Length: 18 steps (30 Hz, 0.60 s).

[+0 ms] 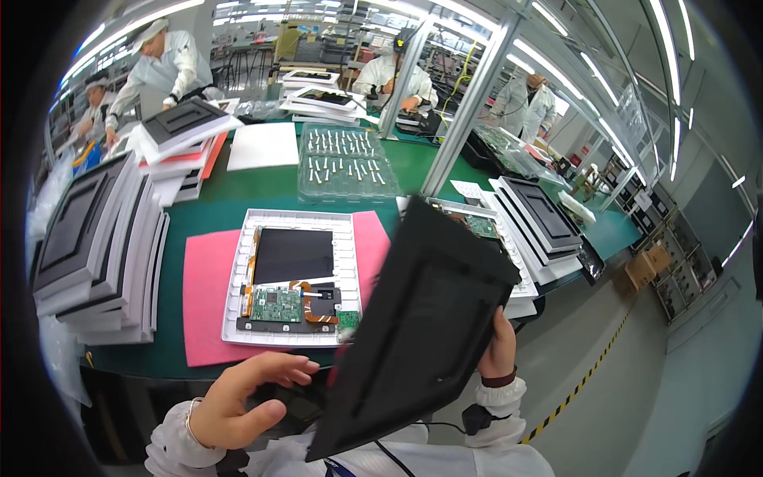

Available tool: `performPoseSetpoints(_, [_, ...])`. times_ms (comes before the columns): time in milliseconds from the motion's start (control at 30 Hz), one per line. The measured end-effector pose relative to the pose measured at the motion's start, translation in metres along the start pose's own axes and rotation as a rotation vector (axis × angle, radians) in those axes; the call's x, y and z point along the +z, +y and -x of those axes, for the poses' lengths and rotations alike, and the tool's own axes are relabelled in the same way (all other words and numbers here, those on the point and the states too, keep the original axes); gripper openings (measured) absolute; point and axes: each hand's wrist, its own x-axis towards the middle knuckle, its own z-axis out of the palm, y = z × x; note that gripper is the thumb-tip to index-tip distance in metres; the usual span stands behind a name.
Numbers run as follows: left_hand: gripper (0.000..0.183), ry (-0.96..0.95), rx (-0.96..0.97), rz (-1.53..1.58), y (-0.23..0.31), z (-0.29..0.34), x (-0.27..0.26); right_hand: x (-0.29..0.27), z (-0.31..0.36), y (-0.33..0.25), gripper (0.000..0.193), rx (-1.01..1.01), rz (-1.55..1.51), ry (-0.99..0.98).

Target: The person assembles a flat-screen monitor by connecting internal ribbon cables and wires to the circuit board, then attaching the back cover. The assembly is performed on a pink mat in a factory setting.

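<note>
A black rectangular panel with a recessed frame shape (421, 326) is tilted up in front of me, gripped at its right edge by my right hand (499, 350). The panel hides most of those fingers. To its left, my left hand (242, 401) hovers open, thumb and fingers apart, holding nothing. Beyond it lies an opened white device housing (239, 266) on a pink foam sheet (208, 298). Inside the housing are a dark flat rectangle (294, 254), a green circuit board (276, 304) and orange flex cables (308, 316). The panel covers the housing's lower right corner.
Stacks of black-faced white slabs stand at left (79, 222) and right (540, 215). A clear tray (347, 163) of small white-ended parts lies behind the housing, beside a white foam sheet (262, 147). A metal post (469, 103) rises at the back. Several people work beyond.
</note>
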Motion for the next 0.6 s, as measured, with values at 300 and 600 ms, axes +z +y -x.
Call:
performPoseSetpoints(300, [0.021,0.158,-0.038,0.455,-0.017,-0.006,0.013,0.007,0.007,0.022,0.038,0.126,-0.01,-0.076])
performPoseSetpoints(600, [0.014,0.356,-0.023,0.761,-0.036,-0.008,0.004,0.008,-0.008,0.026,0.038,0.123,-0.02,-0.013])
